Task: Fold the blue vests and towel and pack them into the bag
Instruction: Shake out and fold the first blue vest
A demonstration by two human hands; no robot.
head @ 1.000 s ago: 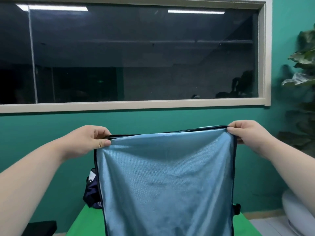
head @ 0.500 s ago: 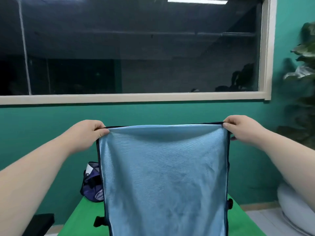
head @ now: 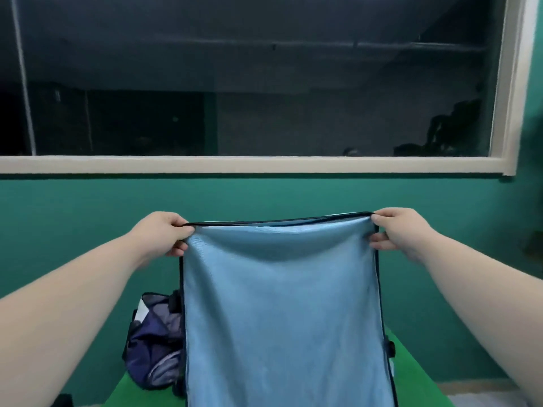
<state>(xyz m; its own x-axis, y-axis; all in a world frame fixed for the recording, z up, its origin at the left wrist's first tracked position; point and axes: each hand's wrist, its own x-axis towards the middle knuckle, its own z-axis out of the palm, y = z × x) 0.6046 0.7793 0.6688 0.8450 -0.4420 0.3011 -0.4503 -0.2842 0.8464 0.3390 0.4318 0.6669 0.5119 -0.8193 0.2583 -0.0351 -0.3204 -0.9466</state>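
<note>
A light blue towel (head: 282,312) with a dark navy border hangs in front of me, held up by its top edge. My left hand (head: 163,236) pinches its top left corner. My right hand (head: 396,233) pinches its top right corner. The cloth falls past the bottom of the view and hides most of the table. Behind its left edge, a dark blue bag (head: 155,345) sits on the green table (head: 123,392). No blue vest is in view.
A teal wall (head: 73,230) and a wide dark window (head: 249,83) stand beyond the table. A strip of green table shows at the right (head: 411,377), with pale floor (head: 482,398) beyond it.
The view has tilted down and the towel hangs lower in it, with both hands still pinching its top corners. More of the dark blue bag shows at the left.
</note>
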